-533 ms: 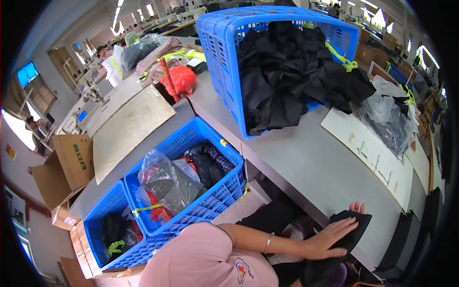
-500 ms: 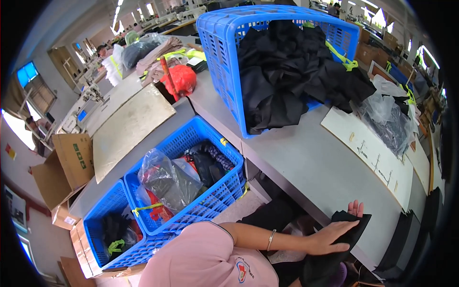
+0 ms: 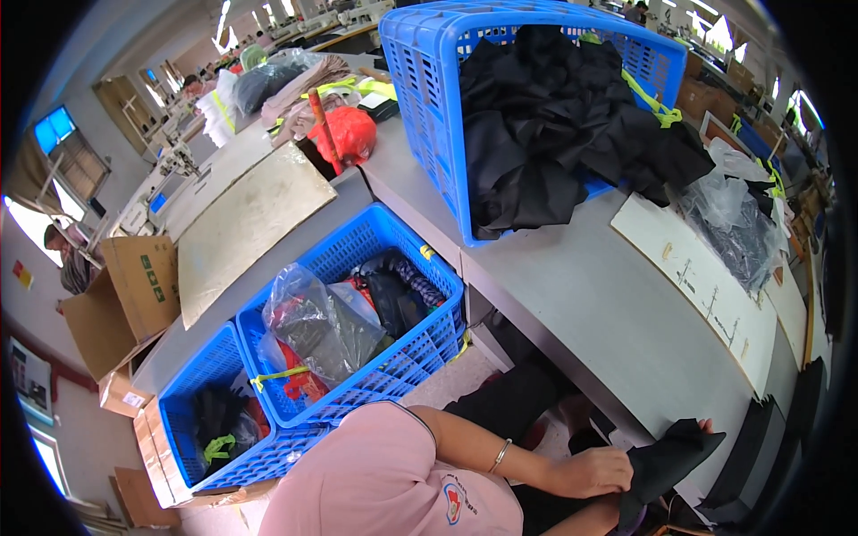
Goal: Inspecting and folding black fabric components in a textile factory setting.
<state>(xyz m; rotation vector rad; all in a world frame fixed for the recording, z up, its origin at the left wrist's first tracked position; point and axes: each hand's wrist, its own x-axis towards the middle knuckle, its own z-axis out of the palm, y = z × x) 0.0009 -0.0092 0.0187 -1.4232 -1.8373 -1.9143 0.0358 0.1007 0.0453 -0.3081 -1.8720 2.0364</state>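
At lower left we have a packed blue crate (image 3: 402,375). At top centre, a tipped crate (image 3: 420,98) lies on the grey surface (image 3: 554,277), its dark pile (image 3: 554,134) spilling from the mouth; a knock could slide more out. At lower right, our left hand (image 3: 590,473) has its fingers closed on the near side of the black cloth (image 3: 670,456), by the surface's edge. Our right hand (image 3: 707,426) shows only fingertips past the cloth; we can't tell its grip. A loose hold could let the cloth slip or crease.
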